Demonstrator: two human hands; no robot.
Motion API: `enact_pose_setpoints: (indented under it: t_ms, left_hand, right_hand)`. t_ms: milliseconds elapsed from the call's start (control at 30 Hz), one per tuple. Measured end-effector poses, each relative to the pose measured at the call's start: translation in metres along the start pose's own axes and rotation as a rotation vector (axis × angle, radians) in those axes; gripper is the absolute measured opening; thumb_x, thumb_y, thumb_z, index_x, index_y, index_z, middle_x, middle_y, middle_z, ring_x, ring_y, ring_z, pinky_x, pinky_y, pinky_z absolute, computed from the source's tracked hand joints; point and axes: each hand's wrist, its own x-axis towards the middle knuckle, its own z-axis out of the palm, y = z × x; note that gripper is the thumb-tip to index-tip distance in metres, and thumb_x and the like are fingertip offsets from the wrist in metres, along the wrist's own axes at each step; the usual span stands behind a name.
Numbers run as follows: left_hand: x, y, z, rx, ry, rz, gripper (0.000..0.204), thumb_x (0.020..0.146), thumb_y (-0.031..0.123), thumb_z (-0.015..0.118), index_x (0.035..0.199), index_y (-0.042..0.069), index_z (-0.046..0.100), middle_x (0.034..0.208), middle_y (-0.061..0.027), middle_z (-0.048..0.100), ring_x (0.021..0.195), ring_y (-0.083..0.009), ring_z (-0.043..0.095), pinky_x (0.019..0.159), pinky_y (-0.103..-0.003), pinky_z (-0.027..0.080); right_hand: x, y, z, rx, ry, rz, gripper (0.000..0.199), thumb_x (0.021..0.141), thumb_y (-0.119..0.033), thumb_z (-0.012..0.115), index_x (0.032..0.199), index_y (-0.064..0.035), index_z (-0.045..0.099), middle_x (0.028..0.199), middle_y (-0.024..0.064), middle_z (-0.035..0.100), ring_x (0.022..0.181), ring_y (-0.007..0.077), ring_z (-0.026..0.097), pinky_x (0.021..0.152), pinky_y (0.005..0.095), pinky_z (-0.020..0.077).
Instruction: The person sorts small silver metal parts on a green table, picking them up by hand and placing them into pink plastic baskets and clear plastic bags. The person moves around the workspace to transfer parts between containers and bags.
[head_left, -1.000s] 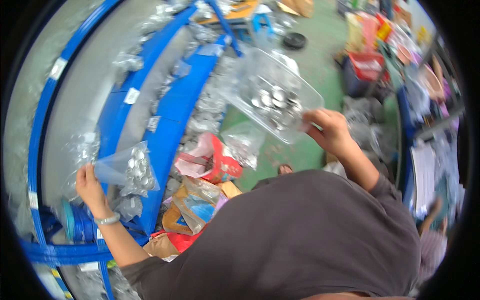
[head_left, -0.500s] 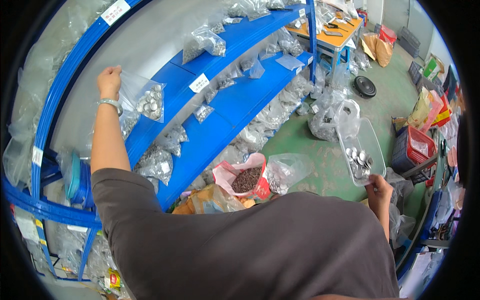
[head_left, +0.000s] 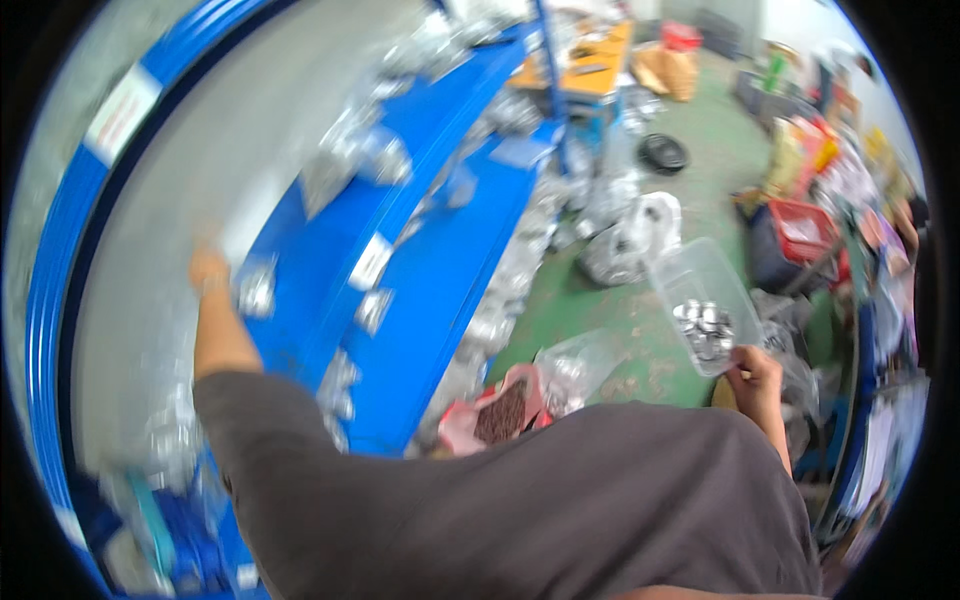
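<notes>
My right hand (head_left: 756,374) grips the near end of a clear plastic box (head_left: 678,270), thumb and fingers round its rim. Shiny round metal discs (head_left: 706,328) lie heaped in the near half of this box, which tilts toward me. My left arm reaches up to the blue shelf rack, and my left hand (head_left: 208,266) is smeared by motion, so its fingers do not show clearly. Just right of that hand, at the upper shelf, is a small clear bag (head_left: 257,288) of silvery pieces; whether the hand touches it cannot be made out.
Bagged parts crowd the blue shelves (head_left: 440,240). On the green floor sit a red-and-white bag of brown granules (head_left: 500,415), a clear bag (head_left: 572,372), a white plastic bag (head_left: 655,225) and a black round object (head_left: 664,153). A red basket (head_left: 803,228) stands right; a person is at far right.
The view has swung, and the left hand is lower in the picture and blurred. The bag of discs it held up now appears lower, beside the wrist. My right hand still holds the box.
</notes>
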Motion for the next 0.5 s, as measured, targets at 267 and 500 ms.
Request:
enact_pose_setpoints:
  t_ms: [267,500]
  left_hand:
    - [-0.001,-0.061,0.066,-0.078,0.047,-0.293,0.032,0.079,0.024,0.051,0.096,-0.003,0.054,0.098,-0.0194,0.056,0.093,-0.0328,0.053,0.079,-0.041,0.043]
    - [-0.019,0.061,-0.011,-0.189,0.300,-0.181,0.030,0.077,0.021,0.053,0.094,-0.003,0.054,0.099,-0.0193,0.055,0.094,-0.0331,0.051,0.081,-0.041,0.040]
  right_hand:
    - [0.012,-0.013,0.008,0.012,-0.056,-0.169,0.021,0.070,-0.018,0.065,0.079,-0.0058,0.051,0.066,0.0113,0.054,0.062,0.0312,0.054,0.053,0.0384,0.0428]
    - [-0.014,-0.008,-0.007,-0.044,0.006,-0.056,0.020,0.070,-0.018,0.065,0.079,-0.0063,0.051,0.066,0.0104,0.054,0.062,0.0302,0.054,0.053,0.0374,0.0426]
